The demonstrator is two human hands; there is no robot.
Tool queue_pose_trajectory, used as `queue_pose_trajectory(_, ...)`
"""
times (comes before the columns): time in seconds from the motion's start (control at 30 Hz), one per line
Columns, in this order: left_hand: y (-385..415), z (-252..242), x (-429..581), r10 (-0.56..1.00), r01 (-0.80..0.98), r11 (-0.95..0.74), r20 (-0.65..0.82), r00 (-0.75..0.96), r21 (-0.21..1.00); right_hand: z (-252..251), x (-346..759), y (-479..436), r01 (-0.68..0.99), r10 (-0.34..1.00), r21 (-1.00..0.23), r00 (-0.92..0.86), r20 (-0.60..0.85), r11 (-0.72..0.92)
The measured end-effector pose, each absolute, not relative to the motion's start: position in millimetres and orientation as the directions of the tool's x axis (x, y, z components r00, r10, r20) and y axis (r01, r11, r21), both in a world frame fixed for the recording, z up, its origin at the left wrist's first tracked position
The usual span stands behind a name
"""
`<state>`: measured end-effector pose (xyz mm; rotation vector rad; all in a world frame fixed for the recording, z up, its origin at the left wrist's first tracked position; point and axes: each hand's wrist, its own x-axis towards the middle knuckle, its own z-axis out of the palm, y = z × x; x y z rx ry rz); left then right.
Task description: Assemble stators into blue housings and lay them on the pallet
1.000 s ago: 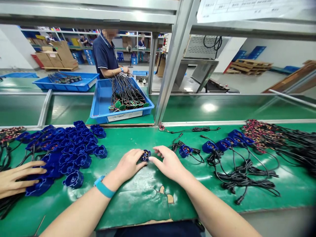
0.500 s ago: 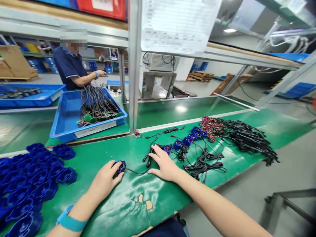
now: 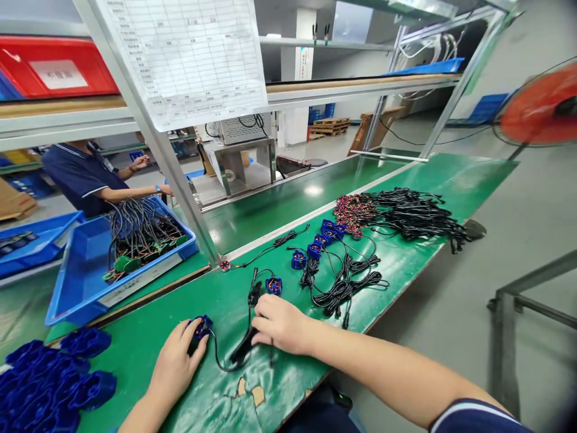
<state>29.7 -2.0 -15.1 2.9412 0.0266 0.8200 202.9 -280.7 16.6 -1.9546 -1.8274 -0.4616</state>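
My left hand (image 3: 177, 356) has its fingers closed round a small blue plastic housing (image 3: 204, 325) on the green bench. A black cable (image 3: 218, 355) runs from that housing in a curve toward my right hand (image 3: 280, 325). The right fingers are curled in on a folded bundle of black cable (image 3: 244, 347), which is blurred by motion. Just beyond the right knuckles sits another blue housing (image 3: 273, 286) with reddish parts inside. A cable coil (image 3: 254, 294) lies beside it, partly behind my right fingers.
Several empty-looking blue housings (image 3: 54, 379) crowd the left. Finished-looking housings (image 3: 314, 250) with coiled cables (image 3: 345, 282) lie right of centre, before a big cable pile (image 3: 406, 213). A blue tray (image 3: 76, 258) holds wired green boards. A co-worker (image 3: 85, 174) stands behind it.
My right hand has come nearer and closed on the cable bundle, pulling it toward me. The left hand keeps hold of its housing. My view has swung right.
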Motion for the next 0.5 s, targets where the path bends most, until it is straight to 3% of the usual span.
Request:
queue_pose_trajectory(0.17,-8,-11,47,0.071,0.008,-0.992,0.493,0.867,0.129,3,205,-290,0.984,0.934,-0.093,0.176,0.311,-0.154)
queue_pose_trajectory(0.4,-40,-7,81,0.038,-0.085,-0.970,0.490,0.871,0.226,27,215,-312,0.954,0.921,-0.192,0.278,0.272,-0.231)
queue_pose_trajectory(0.5,-69,-8,103,0.053,-0.072,-0.967,0.470,0.881,0.244,39,231,-331,0.935,0.918,-0.177,0.341,0.205,-0.308)
